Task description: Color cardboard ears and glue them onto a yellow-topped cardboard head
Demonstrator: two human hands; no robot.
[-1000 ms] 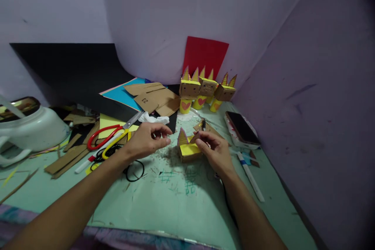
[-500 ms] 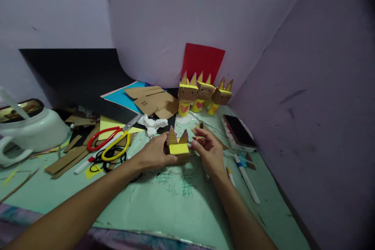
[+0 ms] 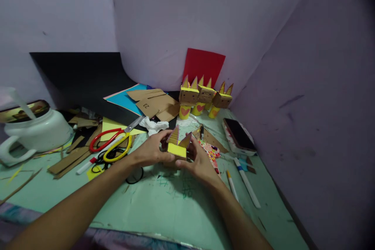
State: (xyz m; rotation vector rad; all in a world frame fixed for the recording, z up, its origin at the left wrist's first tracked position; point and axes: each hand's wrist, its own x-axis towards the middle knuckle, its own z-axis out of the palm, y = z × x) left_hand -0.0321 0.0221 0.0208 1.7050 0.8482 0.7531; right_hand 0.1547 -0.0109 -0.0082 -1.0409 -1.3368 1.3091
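Observation:
Between my two hands is a small cardboard box head (image 3: 177, 150) with a yellow top and two pointed, striped ears. My left hand (image 3: 154, 149) is closed on its left side, thumb at the near edge. My right hand (image 3: 199, 162) grips the right side, its thumb along the front lower edge. The box's underside and far face are hidden. Just beyond my right hand lie a colourful patterned cloth (image 3: 209, 150) and a piece of brown cardboard (image 3: 215, 140) with a dark pen (image 3: 202, 132) on it.
Several finished box-headed figures (image 3: 189, 97) stand at the back before a red sheet (image 3: 205, 62). Scissors (image 3: 117, 140), cardboard scraps (image 3: 68, 162) and a white mug-like pot (image 3: 43, 133) are on the left. A phone (image 3: 238, 133) and markers (image 3: 247, 183) lie right.
My right hand has come in from beside the box head and taken hold of its right side. The patterned cloth behind it now shows more. The view has shifted slightly.

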